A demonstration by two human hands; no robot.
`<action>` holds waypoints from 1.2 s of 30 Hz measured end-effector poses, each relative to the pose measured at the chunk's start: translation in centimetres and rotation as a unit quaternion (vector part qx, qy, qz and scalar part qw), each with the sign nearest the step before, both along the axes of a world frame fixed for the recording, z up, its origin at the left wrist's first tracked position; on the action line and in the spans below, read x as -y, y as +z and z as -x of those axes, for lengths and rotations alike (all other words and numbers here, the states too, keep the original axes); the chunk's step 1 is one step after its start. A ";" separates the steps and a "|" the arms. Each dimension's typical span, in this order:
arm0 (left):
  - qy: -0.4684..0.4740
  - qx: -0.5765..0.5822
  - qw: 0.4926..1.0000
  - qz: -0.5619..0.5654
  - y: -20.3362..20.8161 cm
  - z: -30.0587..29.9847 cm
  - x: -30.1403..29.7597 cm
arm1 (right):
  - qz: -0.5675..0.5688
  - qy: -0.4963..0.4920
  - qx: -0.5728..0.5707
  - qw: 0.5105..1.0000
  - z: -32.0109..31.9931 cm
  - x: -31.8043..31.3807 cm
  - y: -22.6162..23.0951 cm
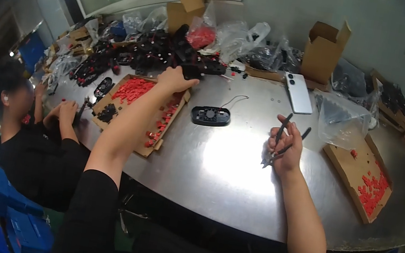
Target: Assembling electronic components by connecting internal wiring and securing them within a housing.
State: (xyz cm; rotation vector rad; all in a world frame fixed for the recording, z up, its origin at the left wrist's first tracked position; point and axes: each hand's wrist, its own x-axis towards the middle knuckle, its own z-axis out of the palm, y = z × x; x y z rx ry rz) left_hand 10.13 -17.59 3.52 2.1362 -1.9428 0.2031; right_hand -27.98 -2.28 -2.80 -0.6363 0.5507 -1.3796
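My left hand reaches across the table to the near edge of a heap of black plastic parts. Its thumb and fingers are spread at a black part, and the fingertips are partly hidden. In my right hand is a pair of dark-handled pliers, handles pointing up and spread, jaws low near the palm. Between the hands lies an oblong black speaker-like unit with a round centre and a thin wire curling off its far side. Under my left forearm is a cardboard tray with red pieces and small black pieces.
A pale phone lies beyond my right hand, beside a clear plastic bag. Another cardboard tray with red pieces stands at the right. Cardboard boxes and bags line the back. At left, a co-worker handles parts.
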 end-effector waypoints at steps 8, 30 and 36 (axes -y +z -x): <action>-0.098 0.140 0.984 -0.051 2.4 6.3 -2.0 | -0.012 0.006 -0.034 0.999 0.0 0.1 0.4; -0.141 -0.089 0.984 0.054 0.4 -2.6 -18.3 | 0.130 -0.203 -0.846 0.476 0.5 -2.8 1.5; -0.099 -0.249 0.959 -0.093 0.5 -5.1 -17.1 | 0.240 -0.280 -0.782 0.502 0.3 -2.2 1.8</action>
